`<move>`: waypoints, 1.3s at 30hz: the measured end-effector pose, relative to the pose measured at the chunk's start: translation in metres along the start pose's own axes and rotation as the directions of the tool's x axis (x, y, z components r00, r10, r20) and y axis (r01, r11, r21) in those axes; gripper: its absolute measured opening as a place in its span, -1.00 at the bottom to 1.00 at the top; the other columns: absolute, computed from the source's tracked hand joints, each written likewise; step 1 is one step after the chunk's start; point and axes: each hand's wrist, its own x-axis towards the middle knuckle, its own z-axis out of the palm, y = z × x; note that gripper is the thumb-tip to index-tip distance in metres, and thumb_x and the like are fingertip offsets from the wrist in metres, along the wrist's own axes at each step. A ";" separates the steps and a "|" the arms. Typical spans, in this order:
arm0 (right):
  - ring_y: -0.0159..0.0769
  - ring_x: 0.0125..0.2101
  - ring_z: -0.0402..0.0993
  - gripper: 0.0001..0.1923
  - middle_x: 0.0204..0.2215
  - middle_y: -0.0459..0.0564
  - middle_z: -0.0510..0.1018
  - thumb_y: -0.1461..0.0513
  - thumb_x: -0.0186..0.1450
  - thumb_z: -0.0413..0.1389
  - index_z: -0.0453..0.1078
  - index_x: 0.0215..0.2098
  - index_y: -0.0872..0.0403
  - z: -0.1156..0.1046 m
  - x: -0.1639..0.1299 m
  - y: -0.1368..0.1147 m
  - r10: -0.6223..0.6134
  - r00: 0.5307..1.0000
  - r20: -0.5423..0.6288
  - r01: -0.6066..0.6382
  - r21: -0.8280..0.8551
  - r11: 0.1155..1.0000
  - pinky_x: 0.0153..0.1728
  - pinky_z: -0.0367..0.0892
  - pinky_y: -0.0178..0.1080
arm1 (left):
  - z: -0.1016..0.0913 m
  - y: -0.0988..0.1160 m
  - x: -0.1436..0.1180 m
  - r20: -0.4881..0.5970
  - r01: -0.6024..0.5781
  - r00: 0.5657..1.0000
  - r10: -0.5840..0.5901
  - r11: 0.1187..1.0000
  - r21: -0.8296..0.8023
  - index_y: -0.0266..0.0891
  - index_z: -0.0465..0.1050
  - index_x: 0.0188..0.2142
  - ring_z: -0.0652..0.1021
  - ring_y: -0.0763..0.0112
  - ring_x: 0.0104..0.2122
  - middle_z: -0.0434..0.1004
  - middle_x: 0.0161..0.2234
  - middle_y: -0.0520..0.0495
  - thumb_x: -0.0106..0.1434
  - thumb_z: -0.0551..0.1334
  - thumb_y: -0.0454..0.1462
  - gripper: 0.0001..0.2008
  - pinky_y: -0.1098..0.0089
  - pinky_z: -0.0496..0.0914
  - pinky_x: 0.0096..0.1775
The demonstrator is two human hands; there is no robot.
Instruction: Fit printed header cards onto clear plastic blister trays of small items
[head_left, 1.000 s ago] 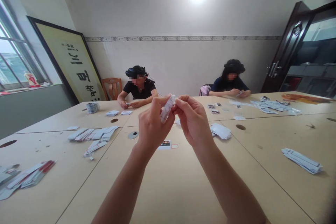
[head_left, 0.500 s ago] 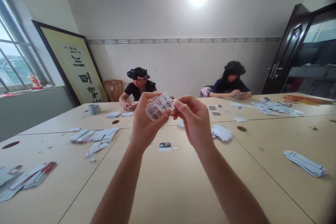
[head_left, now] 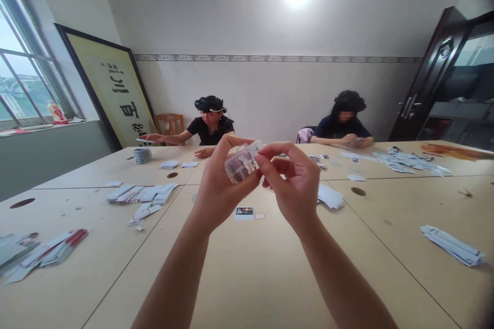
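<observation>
Both my hands are raised above the beige table (head_left: pixel 254 277), holding a small clear plastic sleeve with a printed card (head_left: pixel 242 163) between them. My left hand (head_left: pixel 219 185) grips the sleeve from the left and below. My right hand (head_left: pixel 295 185) pinches its right edge with thumb and forefinger. On the table below lies a small photo card (head_left: pixel 244 212) with a tiny red-edged sticker (head_left: pixel 259 215) beside it.
Stacks of white cards lie left (head_left: pixel 142 195), far left (head_left: pixel 42 254), right (head_left: pixel 451 244) and behind my right hand (head_left: pixel 330 196). Two people sit across the table: one (head_left: pixel 210 123) reaches an arm left, another (head_left: pixel 345 123) works with scattered cards (head_left: pixel 405 160). A door (head_left: pixel 432 77) stands at right.
The sleeve turned from edge-on to face-on between my hands and came slightly lower. The person opposite on the left stretched an arm toward the round stack of cards.
</observation>
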 end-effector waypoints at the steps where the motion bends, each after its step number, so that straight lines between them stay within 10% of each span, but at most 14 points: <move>1: -0.46 -0.58 0.40 -0.95 -0.36 -0.14 0.55 0.21 0.31 0.25 0.48 -0.32 -0.03 0.000 -0.001 0.000 -0.029 1.000 0.010 0.029 -0.024 0.999 -0.59 0.33 -0.29 | 0.000 0.001 0.000 0.008 0.004 1.000 -0.004 1.000 -0.006 -0.13 0.35 -0.15 0.46 0.48 -0.56 0.46 -0.46 0.04 0.17 0.39 -0.31 -0.70 0.50 0.35 -0.59; 10: -0.42 -0.52 0.36 -0.88 -0.34 -0.14 0.57 0.29 0.34 0.22 0.52 -0.29 -0.10 -0.007 0.001 -0.004 -0.271 0.952 0.144 0.295 -0.193 0.936 -0.54 0.33 -0.26 | -0.005 0.003 -0.002 0.068 -0.012 0.998 0.008 0.998 0.066 -0.14 0.51 -0.16 0.48 0.45 -0.49 0.53 -0.36 -0.03 0.15 0.40 -0.32 -0.75 0.48 0.37 -0.54; 27: -0.44 -0.49 0.43 -0.88 -0.37 -0.17 0.53 0.29 0.31 0.28 0.50 -0.27 -0.09 -0.007 -0.002 -0.005 -0.209 0.970 0.123 0.218 -0.063 0.974 -0.55 0.41 -0.29 | -0.009 0.014 -0.010 0.092 -0.056 0.995 0.048 0.995 0.088 -0.10 0.58 -0.05 0.52 0.48 -0.46 0.63 -0.24 -0.03 0.21 0.35 -0.37 -0.69 0.52 0.41 -0.52; 39: -0.32 -0.37 0.54 -0.71 -0.38 -0.09 0.59 0.46 0.26 0.24 0.55 -0.17 -0.02 0.003 0.000 0.007 -0.586 0.810 0.004 0.579 -0.163 0.799 -0.50 0.48 -0.29 | -0.004 0.021 -0.016 0.020 -0.011 1.000 0.007 0.978 0.208 -0.11 0.57 0.00 0.61 0.41 -0.37 0.67 -0.18 -0.05 0.21 0.32 -0.36 -0.64 0.56 0.43 -0.47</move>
